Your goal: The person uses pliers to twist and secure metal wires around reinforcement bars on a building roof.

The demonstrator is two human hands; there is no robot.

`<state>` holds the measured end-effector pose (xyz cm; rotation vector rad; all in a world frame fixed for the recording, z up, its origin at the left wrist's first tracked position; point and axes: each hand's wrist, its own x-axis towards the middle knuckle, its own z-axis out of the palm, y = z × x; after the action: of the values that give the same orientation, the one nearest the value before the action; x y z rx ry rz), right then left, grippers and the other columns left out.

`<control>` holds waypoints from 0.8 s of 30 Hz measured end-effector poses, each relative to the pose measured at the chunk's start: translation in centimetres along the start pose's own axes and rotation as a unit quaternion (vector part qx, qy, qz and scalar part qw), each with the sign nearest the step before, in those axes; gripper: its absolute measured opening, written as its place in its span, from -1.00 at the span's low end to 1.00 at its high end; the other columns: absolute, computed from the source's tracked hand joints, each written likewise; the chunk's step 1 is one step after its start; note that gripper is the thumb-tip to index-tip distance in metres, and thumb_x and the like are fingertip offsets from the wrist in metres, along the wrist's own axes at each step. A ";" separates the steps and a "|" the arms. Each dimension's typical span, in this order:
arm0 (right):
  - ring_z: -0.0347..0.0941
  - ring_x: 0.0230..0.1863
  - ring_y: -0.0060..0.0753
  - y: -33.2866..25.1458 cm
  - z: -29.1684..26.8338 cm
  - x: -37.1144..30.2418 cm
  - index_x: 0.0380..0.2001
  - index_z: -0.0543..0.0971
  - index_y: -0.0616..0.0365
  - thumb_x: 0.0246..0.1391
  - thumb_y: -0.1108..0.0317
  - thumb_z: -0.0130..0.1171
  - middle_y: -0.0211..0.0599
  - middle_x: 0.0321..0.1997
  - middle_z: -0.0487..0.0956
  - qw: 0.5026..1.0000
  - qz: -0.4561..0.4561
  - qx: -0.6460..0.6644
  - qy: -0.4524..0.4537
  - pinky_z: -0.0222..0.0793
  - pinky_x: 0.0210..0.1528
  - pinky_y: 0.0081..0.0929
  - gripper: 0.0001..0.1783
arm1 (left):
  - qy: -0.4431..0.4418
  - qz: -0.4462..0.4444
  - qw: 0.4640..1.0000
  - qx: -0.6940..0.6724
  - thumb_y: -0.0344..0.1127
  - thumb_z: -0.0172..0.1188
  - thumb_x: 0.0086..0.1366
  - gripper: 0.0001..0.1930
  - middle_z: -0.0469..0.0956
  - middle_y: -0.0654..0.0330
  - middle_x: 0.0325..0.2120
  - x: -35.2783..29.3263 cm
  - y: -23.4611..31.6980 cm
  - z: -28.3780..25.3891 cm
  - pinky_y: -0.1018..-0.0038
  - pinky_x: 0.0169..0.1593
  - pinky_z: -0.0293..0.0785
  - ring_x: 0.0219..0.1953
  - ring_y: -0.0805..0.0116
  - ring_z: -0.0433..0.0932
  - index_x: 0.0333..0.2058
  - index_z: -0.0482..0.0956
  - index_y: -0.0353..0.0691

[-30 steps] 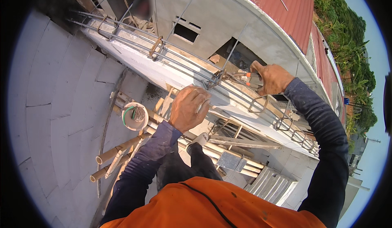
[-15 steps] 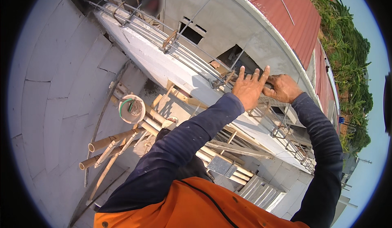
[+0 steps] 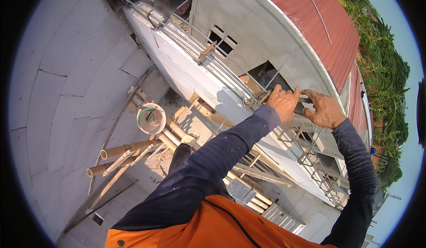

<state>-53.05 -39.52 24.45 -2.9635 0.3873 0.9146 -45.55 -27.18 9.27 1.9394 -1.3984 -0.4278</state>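
Observation:
My left hand [image 3: 283,103] is closed with its fingers curled, above the steel rebar cage [image 3: 228,80] that runs along the top of the white wall. Right beside it, my right hand [image 3: 325,109] bends its fingers and thumb around a dark metal piece [image 3: 305,100] made of what look like two short bars. That piece spans the gap between both hands; its exact kind is too small to tell. What lies under the left fingers is hidden.
A white bucket [image 3: 151,118] with a green rim piece and thin metal bits stands on bamboo poles [image 3: 128,149] at lower left. A grey block wall [image 3: 66,92] rises on the left. Beyond the cage is a red metal roof [image 3: 310,30]. A wooden plank [image 3: 262,174] lies below.
My left hand has gone from spread fingers to curled ones. The right hand has opened from a tight curl to a wider grip, and the dark metal piece now shows. The view has shifted slightly.

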 end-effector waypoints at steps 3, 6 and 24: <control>0.37 0.21 -0.08 -1.2 2.2 -1.3 0.36 0.38 0.14 -0.03 0.35 0.27 -0.14 0.17 0.50 0.961 -0.100 -0.204 0.159 0.37 0.22 -0.13 -0.20 | 0.013 -0.008 1.000 -0.016 -0.26 0.47 0.06 -0.35 0.70 -0.12 -0.21 0.5 -1.4 -0.5 0.12 0.11 0.35 -0.08 -0.03 0.70 0.08 0.40 -0.36; 0.40 0.11 -0.12 -0.4 4.9 1.1 0.31 0.42 0.13 0.11 0.46 0.17 -0.17 0.09 0.51 0.925 -0.123 -0.270 0.237 0.36 0.11 -0.15 -0.36 | 0.025 0.005 0.996 -0.085 -0.29 0.43 0.05 -0.38 0.70 -0.22 -0.18 -0.8 -2.7 -1.5 0.01 0.12 0.39 -0.04 -0.13 0.69 0.06 0.42 -0.42; 0.54 -0.59 -0.42 7.8 8.6 4.5 -0.23 0.73 0.26 0.03 0.42 0.42 -0.26 -0.47 0.68 0.937 0.086 0.306 -0.144 0.53 -0.57 -0.41 -0.78 | 0.026 0.001 1.000 -0.011 -0.15 0.43 0.10 -0.37 0.66 -0.07 -0.18 -0.5 -0.3 5.0 -0.07 0.21 0.30 -0.02 -0.06 0.65 0.10 0.50 -0.33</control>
<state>-56.05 -47.40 15.27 -2.2224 0.7619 0.9962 -48.65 -28.43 5.47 1.9180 -1.3563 -0.3877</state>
